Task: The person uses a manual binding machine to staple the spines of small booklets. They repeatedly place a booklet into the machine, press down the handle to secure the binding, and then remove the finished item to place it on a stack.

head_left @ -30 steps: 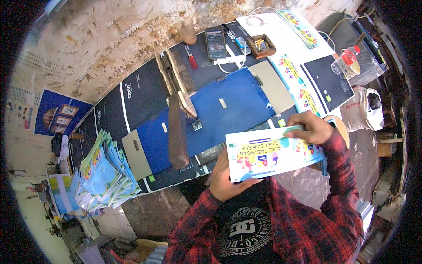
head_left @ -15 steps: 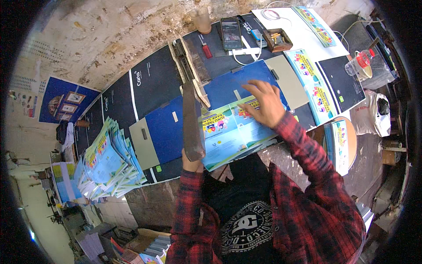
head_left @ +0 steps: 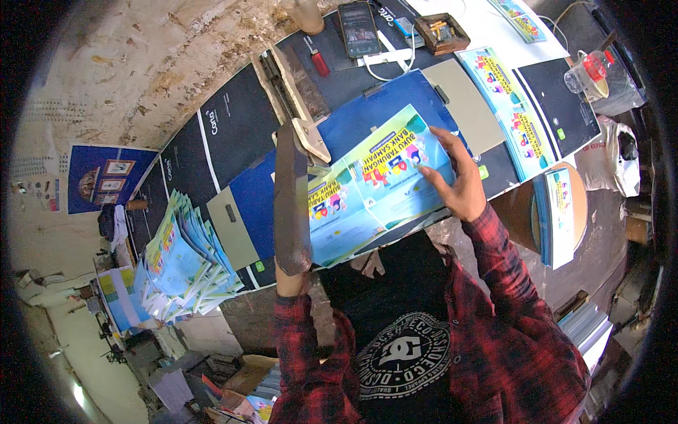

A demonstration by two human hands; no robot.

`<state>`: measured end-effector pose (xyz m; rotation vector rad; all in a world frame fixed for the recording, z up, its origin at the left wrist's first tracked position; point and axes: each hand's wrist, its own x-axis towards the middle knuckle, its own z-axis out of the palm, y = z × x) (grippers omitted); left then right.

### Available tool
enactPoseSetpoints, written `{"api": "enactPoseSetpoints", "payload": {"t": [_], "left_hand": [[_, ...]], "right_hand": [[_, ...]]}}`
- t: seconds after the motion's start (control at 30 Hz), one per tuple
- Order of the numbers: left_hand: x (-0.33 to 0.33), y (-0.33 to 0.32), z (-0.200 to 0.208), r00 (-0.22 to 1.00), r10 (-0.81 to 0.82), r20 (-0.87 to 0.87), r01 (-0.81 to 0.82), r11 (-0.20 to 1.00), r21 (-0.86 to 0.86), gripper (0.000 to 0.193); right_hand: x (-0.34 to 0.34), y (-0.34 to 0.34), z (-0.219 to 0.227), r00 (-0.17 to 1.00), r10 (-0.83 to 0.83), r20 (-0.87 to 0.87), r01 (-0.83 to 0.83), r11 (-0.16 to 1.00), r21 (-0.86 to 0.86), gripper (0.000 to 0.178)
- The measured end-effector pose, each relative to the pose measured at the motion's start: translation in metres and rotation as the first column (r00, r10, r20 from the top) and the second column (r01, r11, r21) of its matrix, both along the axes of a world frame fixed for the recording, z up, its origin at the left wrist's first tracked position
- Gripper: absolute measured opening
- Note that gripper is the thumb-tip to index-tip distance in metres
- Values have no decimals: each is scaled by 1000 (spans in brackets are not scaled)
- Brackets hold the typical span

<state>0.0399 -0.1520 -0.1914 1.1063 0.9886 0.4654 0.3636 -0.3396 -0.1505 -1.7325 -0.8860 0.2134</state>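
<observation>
A: Which big piece are we seeing first?

B: We're seeing the black-covered table (head_left: 236, 134), its near edge running slantwise in front of our body.

A: And on it?

B: The blue board (head_left: 367, 120) is lying there, its blue surface stretching beyond the sheets' upper edge, so we're having room on that side.

A: Where are our printed sheets (head_left: 399, 187) sitting?

B: They're lying on the board, their lower edge following the table's near edge with only a narrow dark strip showing between.

A: What's bounding us on the left?

B: A fanned pile of sheets (head_left: 180, 268) is standing well apart. Nearer, the brown bar (head_left: 292, 205) is crossing in front of the sheets' left edge and hiding it from us.

A: And on the right?

B: The stacked strips (head_left: 512, 116) are lying apart from our sheets, a grey panel (head_left: 462, 106) partly filling the gap.

A: Our hands?

B: Our right hand (head_left: 462, 184) is resting at the sheets' right edge, thumb spreading from the fingers. Our left hand (head_left: 291, 284) is hiding mostly behind the bar's lower end; we're unable to tell its grip.

A: Smallest?

B: A red lighter (head_left: 319, 62) is lying near the phone (head_left: 359, 30).
</observation>
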Motion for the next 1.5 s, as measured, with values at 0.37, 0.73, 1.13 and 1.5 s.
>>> {"api": "enactPoseSetpoints", "payload": {"t": [0.37,0.73,1.13,1.5], "left_hand": [[29,74,-46,990,-64,126,86,979,-183,44],[30,112,-45,986,-113,-124,81,969,-234,47],[93,76,-19,975,-195,-108,162,953,-257,40],[74,83,-7,987,-104,-126,63,954,-294,33]], "right_hand": [[34,54,-50,879,-204,432,292,945,-148,34],[1,78,-60,810,-22,586,310,864,-397,71],[36,58,-59,797,26,604,343,803,-487,59],[4,86,-53,842,23,539,239,880,-411,59]]}}
